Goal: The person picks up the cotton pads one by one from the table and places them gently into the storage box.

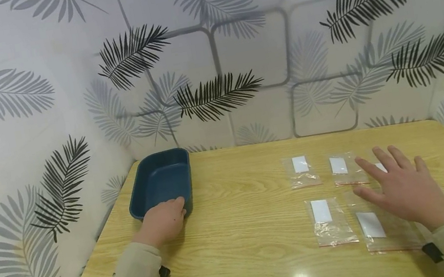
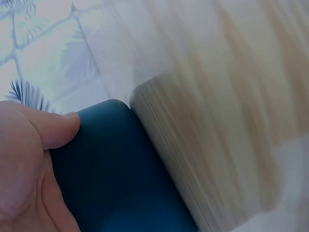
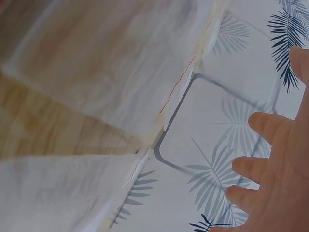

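Note:
My left hand (image 1: 164, 220) grips the near edge of a dark blue plastic tub (image 1: 163, 183) at the table's far left. In the left wrist view the thumb lies against the tub's blue wall (image 2: 120, 164). My right hand (image 1: 406, 185), fingers spread, is over the right part of the table, above several clear zip bags with white papers in them. One bag (image 1: 393, 239) lies partly under this hand, and another bag (image 1: 351, 175) is by its fingertips. Nothing shows in the grasp of the right hand (image 3: 273, 159) in the right wrist view.
Left of these bags lie two more, a far bag (image 1: 305, 180) and a nearer bag (image 1: 334, 232). The wood-grain table (image 1: 243, 233) meets a leaf-patterned wall covering (image 1: 243, 55) behind and at the sides.

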Tool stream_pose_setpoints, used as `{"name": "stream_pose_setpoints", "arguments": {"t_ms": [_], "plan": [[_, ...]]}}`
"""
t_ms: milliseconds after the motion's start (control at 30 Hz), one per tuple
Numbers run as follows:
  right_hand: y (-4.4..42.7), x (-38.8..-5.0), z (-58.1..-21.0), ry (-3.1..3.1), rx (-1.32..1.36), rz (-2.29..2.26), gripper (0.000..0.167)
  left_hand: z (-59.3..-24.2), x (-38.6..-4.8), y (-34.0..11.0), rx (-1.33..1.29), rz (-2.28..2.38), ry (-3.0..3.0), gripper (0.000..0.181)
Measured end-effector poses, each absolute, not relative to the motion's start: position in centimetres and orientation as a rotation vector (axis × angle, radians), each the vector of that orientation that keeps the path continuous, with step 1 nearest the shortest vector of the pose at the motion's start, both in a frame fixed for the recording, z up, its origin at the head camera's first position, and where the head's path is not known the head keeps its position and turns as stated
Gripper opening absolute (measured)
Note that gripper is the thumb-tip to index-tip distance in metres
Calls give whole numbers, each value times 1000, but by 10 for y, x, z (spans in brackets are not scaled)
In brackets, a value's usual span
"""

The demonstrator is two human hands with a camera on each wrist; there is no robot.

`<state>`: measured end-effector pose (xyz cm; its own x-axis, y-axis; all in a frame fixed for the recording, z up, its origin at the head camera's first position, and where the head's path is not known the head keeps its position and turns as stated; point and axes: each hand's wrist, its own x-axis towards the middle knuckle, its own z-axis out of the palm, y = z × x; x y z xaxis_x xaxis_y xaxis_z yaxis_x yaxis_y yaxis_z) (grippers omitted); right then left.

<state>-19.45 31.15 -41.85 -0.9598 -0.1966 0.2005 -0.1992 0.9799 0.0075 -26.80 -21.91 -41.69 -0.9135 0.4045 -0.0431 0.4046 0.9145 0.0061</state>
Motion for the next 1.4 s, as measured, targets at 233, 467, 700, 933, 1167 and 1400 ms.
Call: {"name": "stream_pose_setpoints", "arguments": {"t_ms": [233,467,700,933,1167,1400], "plan": [[310,-194,-419,-2920,305,27,81,-422,-256,-191,723,-18,3047,11],[308,-193,-419,-2908,316,51,80,-423,-244,-161,800,-29,3030,12],[306,-192,-420,-2902,316,58,80,-423,-232,-131,883,-51,2990,12],[305,-193,-419,-2902,320,64,79,-421,-215,-100,959,-65,2967,13],[303,-193,-418,-2922,325,76,81,-419,-198,-58,933,-138,2922,4],[302,-192,-420,-2907,338,75,80,-420,-183,-25,967,-158,2874,2]]}}
